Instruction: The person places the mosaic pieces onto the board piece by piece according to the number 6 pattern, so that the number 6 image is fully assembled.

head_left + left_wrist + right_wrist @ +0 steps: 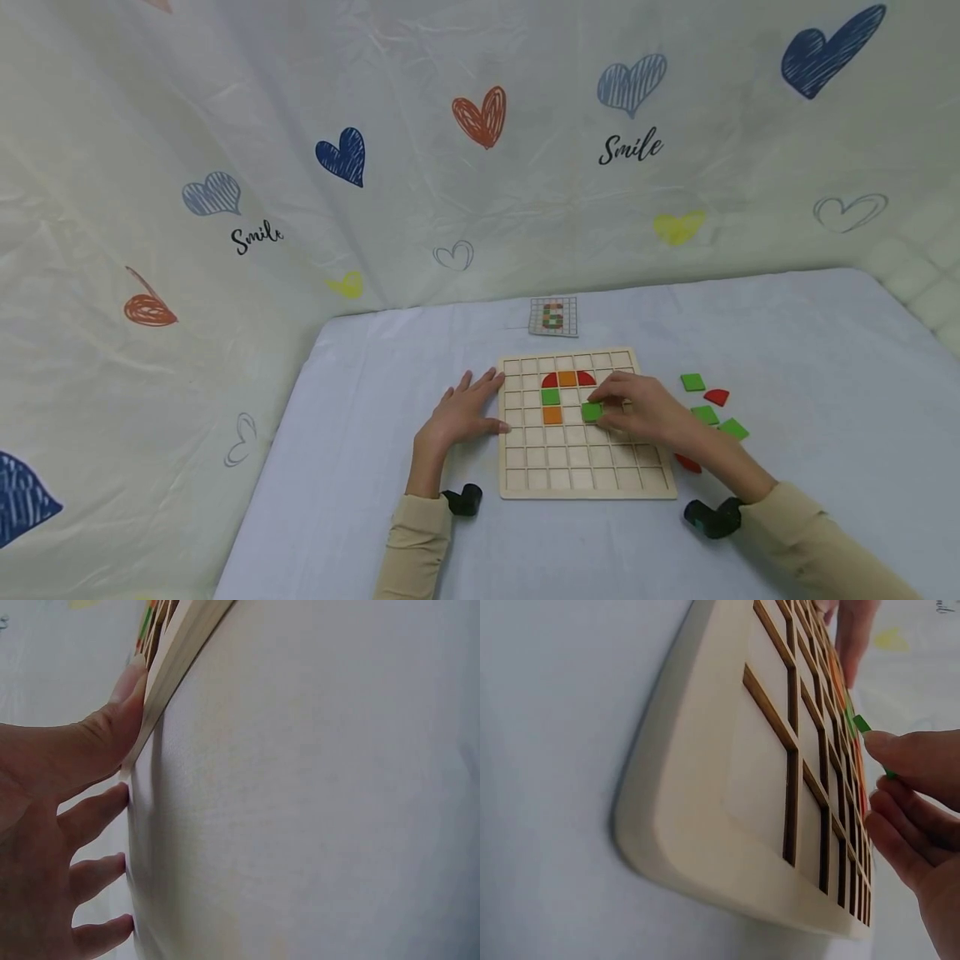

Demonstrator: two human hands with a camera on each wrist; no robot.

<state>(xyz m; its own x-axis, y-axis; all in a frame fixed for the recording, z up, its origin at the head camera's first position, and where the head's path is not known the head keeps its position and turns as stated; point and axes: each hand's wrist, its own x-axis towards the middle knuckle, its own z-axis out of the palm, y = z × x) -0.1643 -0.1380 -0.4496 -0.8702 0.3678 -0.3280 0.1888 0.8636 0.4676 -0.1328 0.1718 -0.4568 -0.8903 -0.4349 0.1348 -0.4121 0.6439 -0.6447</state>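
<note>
A wooden grid board (585,493) lies on the table, with red, orange and green pieces set in some of its upper squares. My right hand (647,407) pinches a green square tile (592,412) between thumb and fingertips over the board. In the right wrist view the green tile (862,724) is tilted, held just off the grid. My left hand (463,410) rests at the board's left edge, fingers spread. The left wrist view shows its thumb (129,686) against the board's side, the other fingertips on the white tabletop.
Right of the board lie several loose green tiles (693,382) and red curved pieces (716,397), one red piece partly under the right forearm. A small pattern card (553,317) lies behind the board. A curtain printed with hearts hangs behind the table.
</note>
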